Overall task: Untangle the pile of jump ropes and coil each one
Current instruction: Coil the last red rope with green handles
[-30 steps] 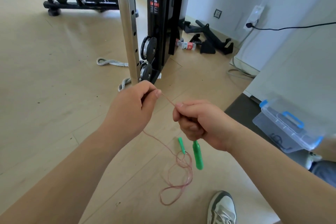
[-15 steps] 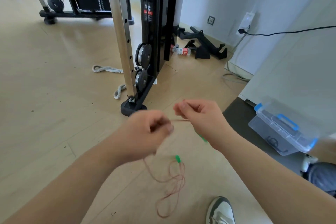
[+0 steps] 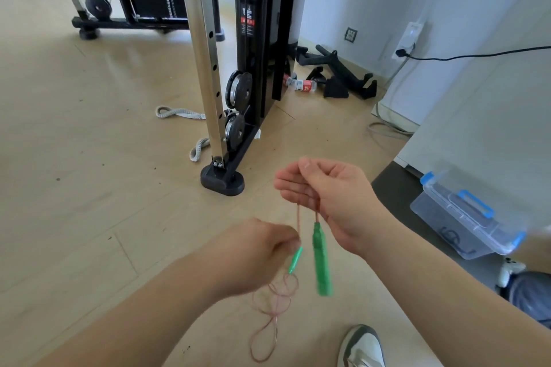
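Note:
A thin pink jump rope (image 3: 275,305) with green handles hangs between my hands above the wooden floor. My right hand (image 3: 326,198) is turned palm towards me, its thumb pinching the cord against the fingers. Two strands drop from it. One strand carries the larger green handle (image 3: 321,262), which dangles blurred below the palm. My left hand (image 3: 253,253) is lower and to the left, pinching the other strand beside the second green handle (image 3: 295,259). The remaining cord lies in loose loops on the floor under my left hand.
A cable machine's chrome post stands ahead on a black foot (image 3: 222,182). A grey rope (image 3: 179,112) lies beside it. A clear bin with blue latches (image 3: 465,217) sits at the right by a dark mat (image 3: 393,188). My shoe (image 3: 362,348) is at the bottom.
My right hand has turned palm-up with the cord looped over it, and the large handle now swings below it. My left hand has dropped lower along the strand.

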The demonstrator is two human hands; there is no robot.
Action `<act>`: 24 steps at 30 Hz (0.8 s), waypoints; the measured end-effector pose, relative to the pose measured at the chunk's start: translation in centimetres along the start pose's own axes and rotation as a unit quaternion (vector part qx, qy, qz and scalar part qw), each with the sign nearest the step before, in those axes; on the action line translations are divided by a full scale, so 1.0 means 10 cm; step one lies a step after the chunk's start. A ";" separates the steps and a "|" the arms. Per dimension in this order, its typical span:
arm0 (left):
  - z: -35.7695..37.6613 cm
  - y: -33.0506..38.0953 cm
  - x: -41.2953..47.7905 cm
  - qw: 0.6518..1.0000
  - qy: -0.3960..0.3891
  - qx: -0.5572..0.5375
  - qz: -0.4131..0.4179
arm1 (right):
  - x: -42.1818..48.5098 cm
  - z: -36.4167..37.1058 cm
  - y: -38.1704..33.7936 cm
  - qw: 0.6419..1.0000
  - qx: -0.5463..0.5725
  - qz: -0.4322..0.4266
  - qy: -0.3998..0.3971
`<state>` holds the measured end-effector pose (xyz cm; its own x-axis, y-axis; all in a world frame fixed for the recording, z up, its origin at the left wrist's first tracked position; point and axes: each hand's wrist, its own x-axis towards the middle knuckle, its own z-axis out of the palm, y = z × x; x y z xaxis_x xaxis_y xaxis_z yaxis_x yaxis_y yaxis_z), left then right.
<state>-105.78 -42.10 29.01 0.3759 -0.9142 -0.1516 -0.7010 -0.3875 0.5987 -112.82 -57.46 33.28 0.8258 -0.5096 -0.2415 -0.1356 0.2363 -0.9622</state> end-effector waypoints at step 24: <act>-0.22 0.16 -0.07 0.995 0.067 -0.073 0.028 | 0.06 -0.05 0.10 0.908 -0.398 -0.130 0.022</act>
<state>-105.83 -41.77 31.76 0.4228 -0.9061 -0.0144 -0.6316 -0.3061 0.7123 -112.72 -57.96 32.05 0.8660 -0.4997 0.0194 -0.3065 -0.5611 -0.7689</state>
